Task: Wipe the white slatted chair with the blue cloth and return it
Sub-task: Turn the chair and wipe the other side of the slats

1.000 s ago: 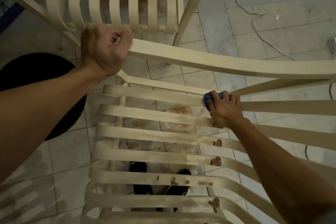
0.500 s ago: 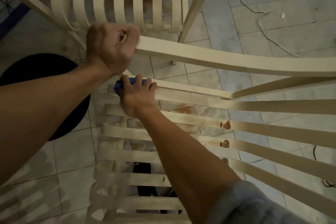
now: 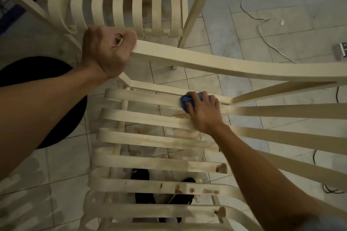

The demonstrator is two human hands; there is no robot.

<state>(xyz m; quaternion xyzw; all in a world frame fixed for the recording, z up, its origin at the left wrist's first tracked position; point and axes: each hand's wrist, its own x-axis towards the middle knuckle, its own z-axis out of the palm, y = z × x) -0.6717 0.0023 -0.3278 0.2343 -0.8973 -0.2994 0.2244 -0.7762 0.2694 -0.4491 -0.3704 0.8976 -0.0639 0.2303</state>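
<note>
The white slatted chair [image 3: 150, 140] lies tipped in front of me, its slats running left to right and marked with brown stains. My left hand [image 3: 108, 49] grips the end of the chair's upper rail [image 3: 216, 63]. My right hand [image 3: 203, 110] holds the bunched blue cloth [image 3: 186, 102] and presses it on the topmost slat, near the middle of the chair. Only a small part of the cloth shows beyond my fingers.
A second slatted chair [image 3: 124, 0] stands just behind. A round black object [image 3: 37, 84] sits on the tiled floor at left. A white cord [image 3: 251, 9] and a small grey device [image 3: 340, 53] lie at the right. My dark shoes [image 3: 142, 184] show under the slats.
My right hand has slid the cloth along the top slat from its left end back to the right. My left hand keeps its grip on the rail.
</note>
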